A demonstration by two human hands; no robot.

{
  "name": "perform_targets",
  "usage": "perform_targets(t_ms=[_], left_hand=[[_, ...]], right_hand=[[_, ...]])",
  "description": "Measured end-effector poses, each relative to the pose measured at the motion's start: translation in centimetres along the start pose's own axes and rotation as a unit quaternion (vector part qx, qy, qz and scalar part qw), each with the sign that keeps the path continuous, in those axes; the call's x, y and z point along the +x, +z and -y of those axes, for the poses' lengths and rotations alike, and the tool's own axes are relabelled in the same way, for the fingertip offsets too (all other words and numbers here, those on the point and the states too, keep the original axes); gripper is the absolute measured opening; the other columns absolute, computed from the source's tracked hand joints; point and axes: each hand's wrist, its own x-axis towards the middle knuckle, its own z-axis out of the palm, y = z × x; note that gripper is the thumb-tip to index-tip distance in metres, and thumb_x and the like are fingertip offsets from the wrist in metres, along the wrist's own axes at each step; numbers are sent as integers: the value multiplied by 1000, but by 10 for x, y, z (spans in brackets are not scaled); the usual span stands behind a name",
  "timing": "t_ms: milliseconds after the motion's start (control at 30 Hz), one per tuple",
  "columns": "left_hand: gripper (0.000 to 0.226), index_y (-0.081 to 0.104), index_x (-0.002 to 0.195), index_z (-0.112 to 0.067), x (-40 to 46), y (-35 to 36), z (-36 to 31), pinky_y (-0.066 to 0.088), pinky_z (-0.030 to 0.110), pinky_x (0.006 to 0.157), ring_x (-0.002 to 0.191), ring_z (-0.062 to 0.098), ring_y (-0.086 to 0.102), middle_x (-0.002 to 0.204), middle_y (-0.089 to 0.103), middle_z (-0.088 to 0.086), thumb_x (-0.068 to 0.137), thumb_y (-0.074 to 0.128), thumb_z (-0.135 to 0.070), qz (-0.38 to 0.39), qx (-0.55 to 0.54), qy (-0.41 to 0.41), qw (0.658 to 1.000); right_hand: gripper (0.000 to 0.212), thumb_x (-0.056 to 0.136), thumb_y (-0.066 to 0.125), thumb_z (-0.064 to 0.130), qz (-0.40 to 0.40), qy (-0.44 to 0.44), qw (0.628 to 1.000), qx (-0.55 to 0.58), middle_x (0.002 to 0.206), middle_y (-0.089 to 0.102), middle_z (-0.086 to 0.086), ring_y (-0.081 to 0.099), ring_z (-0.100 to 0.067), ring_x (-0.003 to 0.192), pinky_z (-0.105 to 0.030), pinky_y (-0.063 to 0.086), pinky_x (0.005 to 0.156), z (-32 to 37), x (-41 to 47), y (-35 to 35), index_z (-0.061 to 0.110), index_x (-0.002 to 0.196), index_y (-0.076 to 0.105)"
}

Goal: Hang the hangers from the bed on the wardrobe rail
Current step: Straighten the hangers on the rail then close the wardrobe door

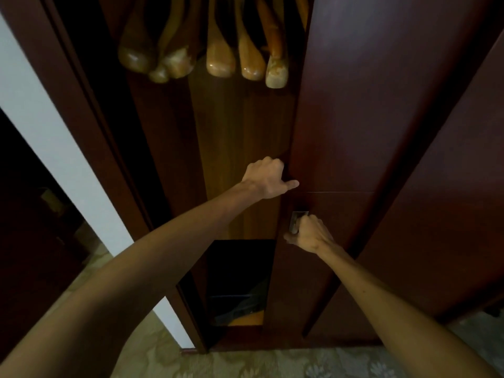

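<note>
Several wooden hangers (218, 53) hang inside the dark red wardrobe, at the top of the open gap; the rail itself is out of view. My left hand (268, 177) grips the left edge of the wardrobe door (354, 118), fingers curled behind it and thumb on its front. My right hand (311, 234) holds the metal door handle (296, 221) lower on the same door. The bed is not in view.
A dark compartment (240, 282) sits low inside the wardrobe. A second door panel (450, 214) stands to the right. A white wall strip (54, 137) and a dark doorway lie to the left. Patterned carpet (272, 364) covers the floor.
</note>
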Motion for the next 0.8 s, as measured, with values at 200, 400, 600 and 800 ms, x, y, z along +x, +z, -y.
perform_targets(t_ms=[200,400,600,800], left_hand=[[46,60,97,-17,-21,-9,28,51,36,74,87,18,64,94,66,-1,94,55,-63,4,10,-16,1000],[43,57,99,-17,-40,-19,57,48,33,71,78,13,60,79,56,-8,96,53,-61,4,13,-36,999],[39,51,93,-19,-56,-31,82,46,33,70,74,12,56,75,53,-10,98,54,-57,13,16,-59,998],[59,59,126,-15,-68,-38,113,57,38,79,95,21,70,110,71,2,95,51,-64,17,8,-63,998]], right_hand=[[38,80,72,50,11,-27,1000,-9,75,66,-1,66,-19,67,-36,57,58,33,0,9,13,76,65],[36,85,70,48,27,-39,999,-24,77,62,-1,64,-21,69,-28,41,48,68,0,19,13,79,61],[40,84,68,52,42,-57,997,-34,91,64,-4,68,-27,84,-30,45,54,96,3,30,13,87,59],[47,87,65,49,38,-79,995,-42,106,67,-9,67,-29,96,-30,44,63,124,6,43,7,109,63]])
